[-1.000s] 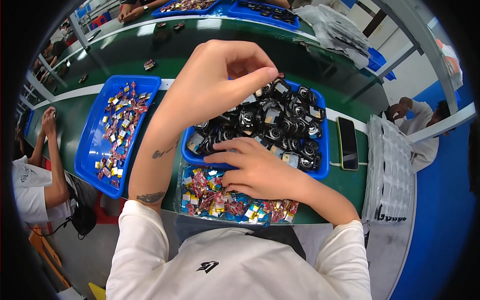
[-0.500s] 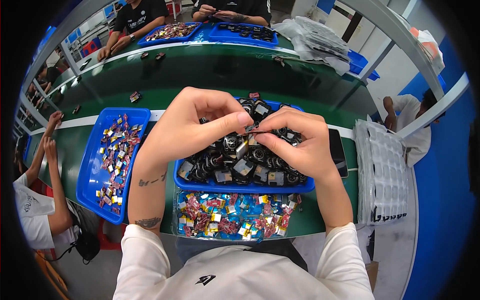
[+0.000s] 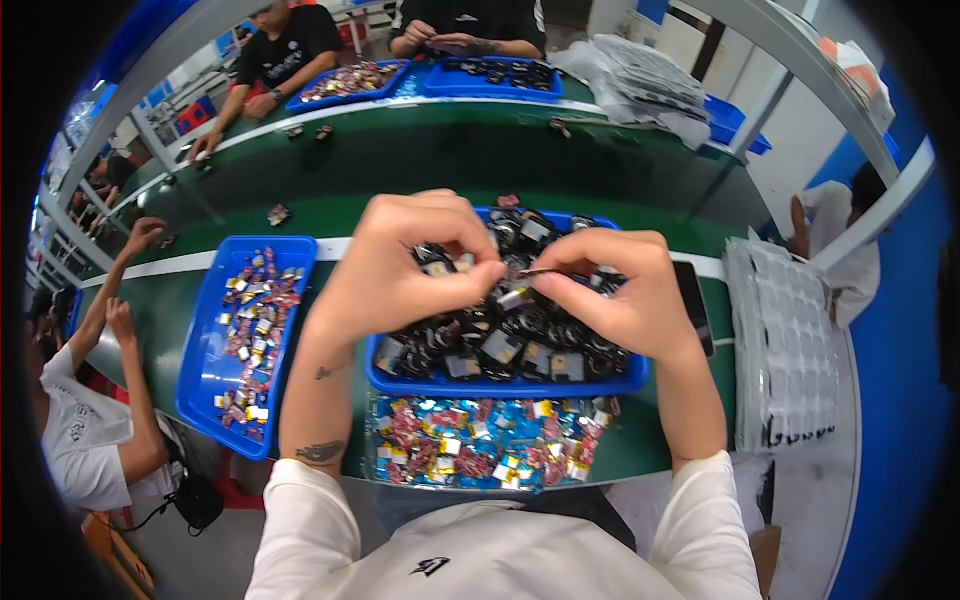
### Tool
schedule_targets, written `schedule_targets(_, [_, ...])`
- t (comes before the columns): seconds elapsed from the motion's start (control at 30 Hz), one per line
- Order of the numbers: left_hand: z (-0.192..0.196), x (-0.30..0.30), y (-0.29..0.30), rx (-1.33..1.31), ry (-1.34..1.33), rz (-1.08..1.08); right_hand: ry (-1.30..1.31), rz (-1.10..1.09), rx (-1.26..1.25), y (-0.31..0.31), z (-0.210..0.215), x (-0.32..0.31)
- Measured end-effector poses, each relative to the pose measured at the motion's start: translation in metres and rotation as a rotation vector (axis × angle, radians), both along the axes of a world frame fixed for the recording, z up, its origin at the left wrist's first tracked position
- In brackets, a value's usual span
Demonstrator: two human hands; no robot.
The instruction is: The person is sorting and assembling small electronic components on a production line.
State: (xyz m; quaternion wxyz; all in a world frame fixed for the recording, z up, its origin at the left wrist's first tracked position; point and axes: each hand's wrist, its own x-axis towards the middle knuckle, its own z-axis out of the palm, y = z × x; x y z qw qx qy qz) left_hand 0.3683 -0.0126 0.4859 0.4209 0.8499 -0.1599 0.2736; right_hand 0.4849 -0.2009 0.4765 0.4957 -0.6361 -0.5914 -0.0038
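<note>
Above a blue tray heaped with black watch-like casings, both my hands meet over the pile. Thumb and fingertip of my right hand pinch the edge of a thin small circuit board. A silvery battery hangs just below it. My left hand is closed in a pinch close to the board's left end; whatever lies between those fingertips is hidden. Nearer my body, a clear bag-like sheet on blue carries several red boards with silver-and-yellow batteries.
Left of my forearm stands a blue tray of boards and batteries. White plastic trays are stacked at right, beside a dark phone-like slab. A green conveyor runs behind. Other people work at left and across; a metal frame arches overhead.
The view has shifted, so the scene sits slightly lower and further right. My hands remain pinched near each other over the casings. The neighbour's upper hand at left has moved.
</note>
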Motion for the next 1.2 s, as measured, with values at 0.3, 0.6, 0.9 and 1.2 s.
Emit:
schedule_targets(0.3, [-0.011, 0.007, -0.015, 0.026, -0.027, -0.021, 0.295, -0.011, -0.064, -0.014, -0.005, -0.008])
schedule_targets(0.6, [-0.007, 0.005, -0.02, -0.221, 0.248, 0.012, 0.298, -0.01, 0.007, -0.006, -0.009, 0.0])
schedule_targets(0.9, [-0.019, 0.011, -0.019, -0.292, 0.265, -0.009, -0.029, -0.144, 0.08, -0.001, -0.006, -0.008])
schedule_targets(1.2, [-0.017, 0.009, -0.018, -0.443, 0.333, -0.091, 0.403, 0.013, 0.076, -0.006, -0.004, -0.005])
